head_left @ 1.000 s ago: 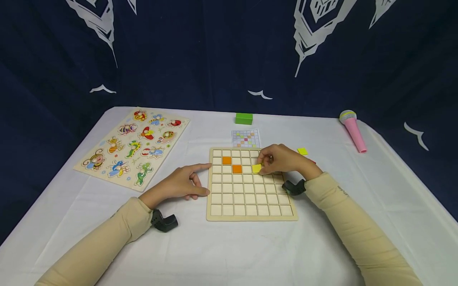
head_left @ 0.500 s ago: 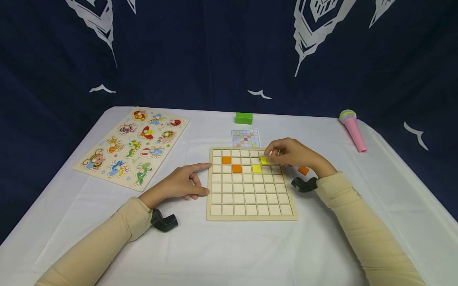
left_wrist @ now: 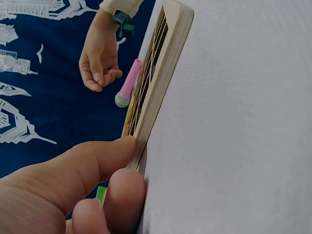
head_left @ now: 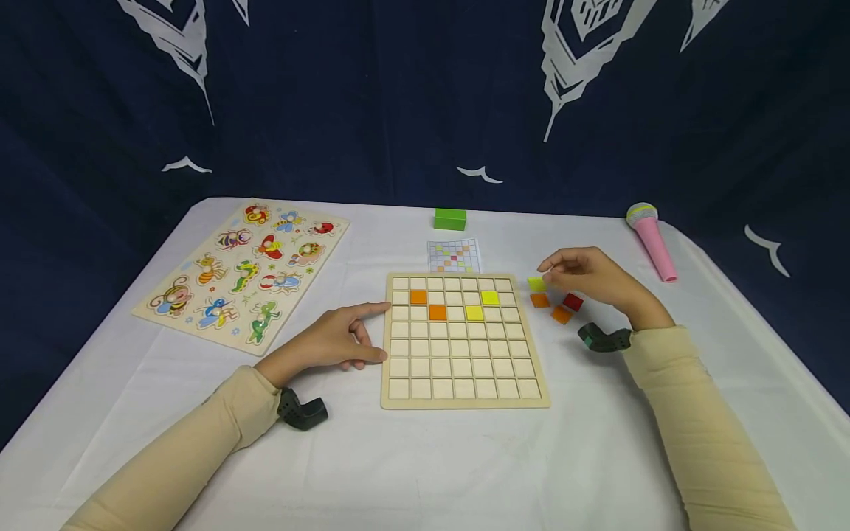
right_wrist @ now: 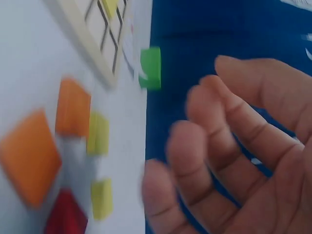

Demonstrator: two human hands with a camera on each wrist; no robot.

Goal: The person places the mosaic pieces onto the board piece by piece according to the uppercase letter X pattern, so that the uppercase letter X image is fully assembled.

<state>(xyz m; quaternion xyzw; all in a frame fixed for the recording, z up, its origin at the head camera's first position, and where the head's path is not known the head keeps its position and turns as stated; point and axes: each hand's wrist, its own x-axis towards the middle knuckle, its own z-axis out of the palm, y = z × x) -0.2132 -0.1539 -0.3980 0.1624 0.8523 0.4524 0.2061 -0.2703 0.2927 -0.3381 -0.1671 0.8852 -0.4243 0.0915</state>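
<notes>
A wooden grid board (head_left: pixel 465 404) lies flat, with two orange tiles (head_left: pixel 418 296) and two yellow tiles (head_left: pixel 490 298) in its cells. My left hand (head_left: pixel 339 341) touches the board's left edge with index finger and thumb spread apart; the left wrist view has the thumb (left_wrist: pixel 114 151) against the rim. Right of the board, my right hand (head_left: pixel 591 279) hovers over loose tiles, its fingers loosely bent and holding nothing. Among those tiles are a red one (head_left: pixel 572 302), two orange ones (head_left: pixel 561 315) and, in the right wrist view, two yellow ones (right_wrist: pixel 101 199).
A printed pattern card (head_left: pixel 454 256) lies behind the board, with a green block (head_left: pixel 450 219) farther back. An insect picture puzzle (head_left: pixel 242 276) lies on the left. At the back right is a pink toy microphone (head_left: pixel 654 243). A dark patterned curtain hangs behind the table.
My right hand let go of a yellow tile in an upper right cell and moved right, off the board to the loose tiles. My left hand stayed at the board's edge.
</notes>
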